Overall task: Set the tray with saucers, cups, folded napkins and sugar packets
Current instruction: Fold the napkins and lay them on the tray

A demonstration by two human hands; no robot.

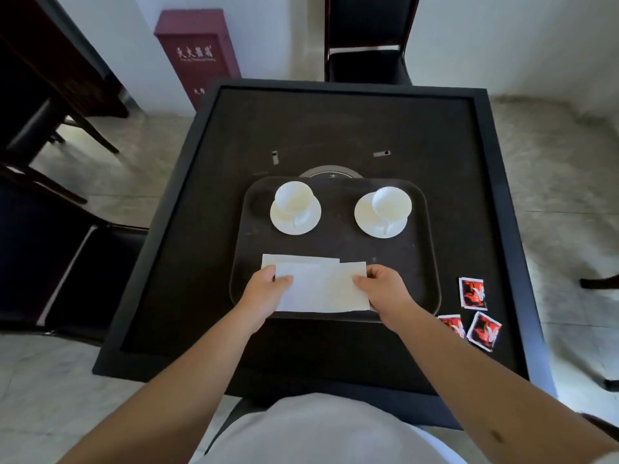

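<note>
With the left hand (268, 285) and right hand (382, 283) each pinching an end of the white paper napkin (320, 289) over the near edge of the dark rectangular tray (422, 262), matching corners before creasing should fold it squarely.

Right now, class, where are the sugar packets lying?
In the head view, three red sugar packets lie on the dark table, right of the tray, just beyond the right hand.
</note>
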